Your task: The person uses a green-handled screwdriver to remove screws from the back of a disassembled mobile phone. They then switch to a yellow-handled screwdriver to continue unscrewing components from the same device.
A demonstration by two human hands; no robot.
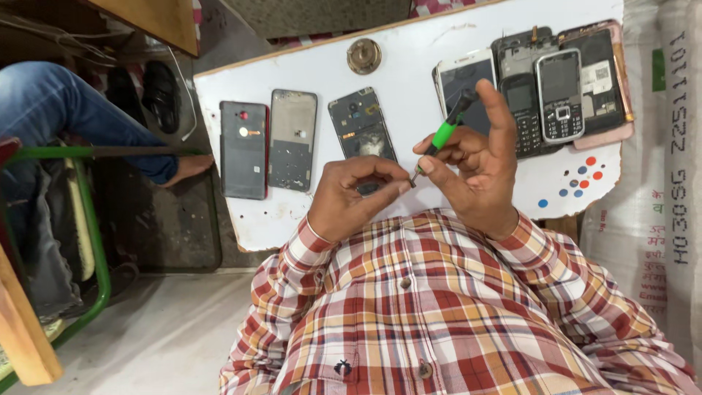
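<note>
Here the right hand (475,164) grips a small screwdriver (444,133) with a green-and-black handle, its index finger raised and its thumb and other fingers closed round the handle — the tip slants down toward the left hand (351,194). That hand pinches its thumb and forefinger together right at the tip. Both hover above a white board (409,80); an opened phone (360,130) lies just behind the left hand's knuckles.

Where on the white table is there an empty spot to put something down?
The white table is bare between the round brass disc and the phone pile, and along its near-left edge below the dark red back cover. The far-right corner is crowded with phones.
</note>
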